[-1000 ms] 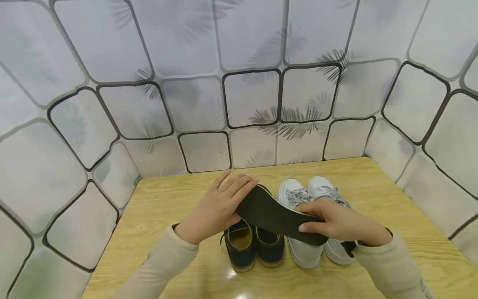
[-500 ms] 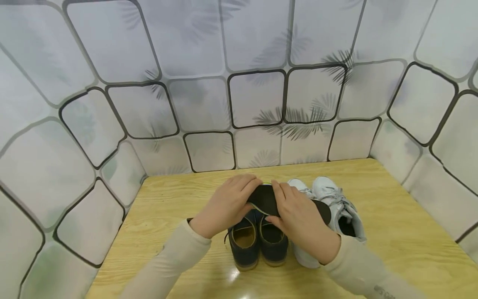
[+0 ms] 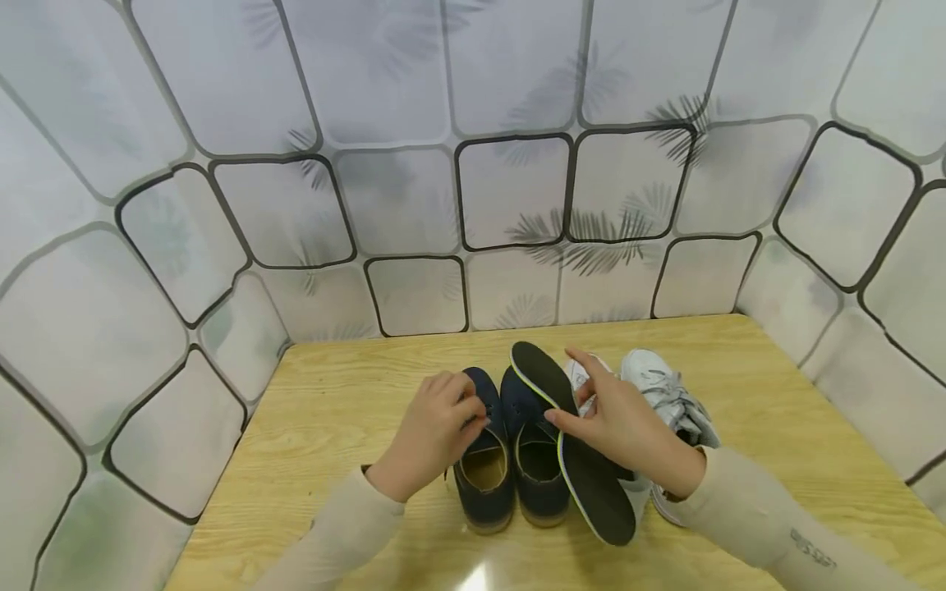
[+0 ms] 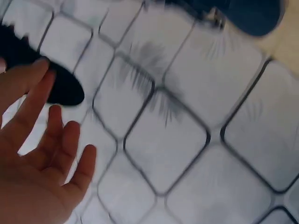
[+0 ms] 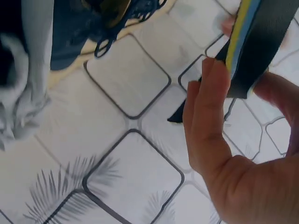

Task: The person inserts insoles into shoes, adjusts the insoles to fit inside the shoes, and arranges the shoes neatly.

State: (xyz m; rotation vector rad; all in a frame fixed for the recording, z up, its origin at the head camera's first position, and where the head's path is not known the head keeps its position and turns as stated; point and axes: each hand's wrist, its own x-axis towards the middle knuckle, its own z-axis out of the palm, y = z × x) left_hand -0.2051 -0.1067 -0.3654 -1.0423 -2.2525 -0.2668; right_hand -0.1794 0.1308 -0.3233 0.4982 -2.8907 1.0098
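Observation:
My right hand [image 3: 624, 419] pinches a black shoe insole [image 3: 599, 492] between thumb and fingers, near its middle. The insole stands lengthwise in the head view, with a thin yellow edge. From the right wrist, the insole [image 5: 268, 42] shows layered yellow and blue edges beside its black face. My left hand [image 3: 436, 423] is apart from it, fingers loosely bent and holding nothing. In the left wrist view, the insole's dark rounded end [image 4: 67, 88] appears beyond those fingers. Below the hands stands a pair of navy lace-up shoes [image 3: 484, 501], heels toward me; the insole overlaps the right one.
To the right, partly behind my right hand, a pair of white sneakers [image 3: 658, 377] with laces stands on the wooden table [image 3: 355, 377]. A patterned cloth backdrop [image 3: 510, 193] rises at the back and both sides of the table.
The insole has turned from lying across between both hands to standing lengthwise. My left hand has let go of it, while the right hand has shifted its grip toward the middle.

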